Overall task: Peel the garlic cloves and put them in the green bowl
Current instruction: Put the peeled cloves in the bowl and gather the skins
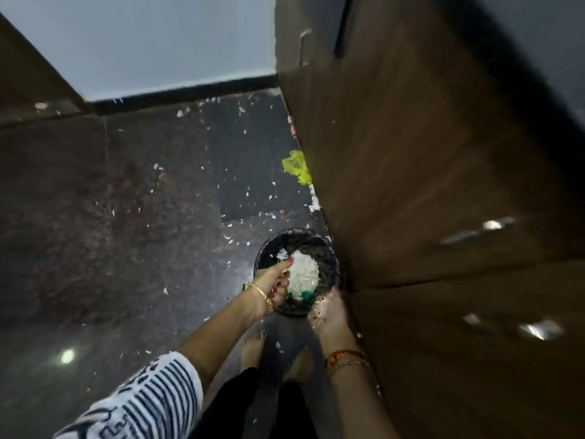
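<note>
I am standing over a round black bin (326, 248) on the floor, and a heap of white garlic peels (304, 270) lies inside it. A small green thing (307, 296) shows at the bin's near side; I cannot tell what it is. My left hand (276, 280) is at the bin's left rim with its fingers curled and thumb stretched over the peels. Whether it holds anything is unclear. My right hand (329, 313) hangs blurred at the bin's near right edge, fingers pointing down and flecked with peel bits. No peeled cloves or green bowl can be made out.
Brown wooden cabinets (443, 185) with metal handles rise close on the right, touching the bin. The dark floor (126, 232) is strewn with white peel scraps. A yellow-green plastic bag (297, 166) lies by the cabinet base. My bare feet (253, 346) stand just before the bin.
</note>
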The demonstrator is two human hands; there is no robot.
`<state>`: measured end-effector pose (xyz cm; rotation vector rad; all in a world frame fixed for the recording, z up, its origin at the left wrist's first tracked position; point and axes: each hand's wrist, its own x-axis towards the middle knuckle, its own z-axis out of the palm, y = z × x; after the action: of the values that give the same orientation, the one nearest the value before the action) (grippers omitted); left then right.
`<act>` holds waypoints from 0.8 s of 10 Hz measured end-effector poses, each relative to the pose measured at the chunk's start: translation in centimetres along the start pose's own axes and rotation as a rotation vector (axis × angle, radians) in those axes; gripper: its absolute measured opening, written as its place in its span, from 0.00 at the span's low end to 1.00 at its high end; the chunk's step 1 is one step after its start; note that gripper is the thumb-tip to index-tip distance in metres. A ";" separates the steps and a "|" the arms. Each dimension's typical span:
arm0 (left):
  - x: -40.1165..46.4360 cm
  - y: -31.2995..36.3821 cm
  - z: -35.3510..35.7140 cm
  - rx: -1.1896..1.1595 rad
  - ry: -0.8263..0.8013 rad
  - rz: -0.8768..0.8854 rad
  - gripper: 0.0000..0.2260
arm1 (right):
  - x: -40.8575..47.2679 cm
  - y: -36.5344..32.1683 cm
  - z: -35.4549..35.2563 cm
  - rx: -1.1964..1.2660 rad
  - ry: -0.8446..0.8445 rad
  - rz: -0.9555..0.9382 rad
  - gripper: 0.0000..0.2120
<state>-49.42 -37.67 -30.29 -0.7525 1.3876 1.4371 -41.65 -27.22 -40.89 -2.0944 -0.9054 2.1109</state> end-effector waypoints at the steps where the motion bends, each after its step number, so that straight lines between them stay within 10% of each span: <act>1: 8.2 0.0 -0.3 0.134 0.128 -0.009 0.17 | 1.7 -1.0 2.9 -0.100 0.080 0.017 0.23; 6: 30.1 -5.2 -3.5 0.328 0.466 0.046 0.24 | 16.5 1.5 8.7 -0.738 0.159 -0.556 0.12; 7: 30.4 -5.3 -2.8 0.380 0.397 0.030 0.15 | 17.0 1.3 9.6 -0.770 0.208 -0.402 0.24; 8: 30.7 -5.6 -2.6 0.543 0.358 0.058 0.09 | 17.6 1.4 9.7 -0.807 0.071 -0.314 0.12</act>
<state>-55.35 -34.14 -60.88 -0.6291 1.9786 0.9161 -51.73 -24.67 -58.11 -2.0555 -2.1750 1.6408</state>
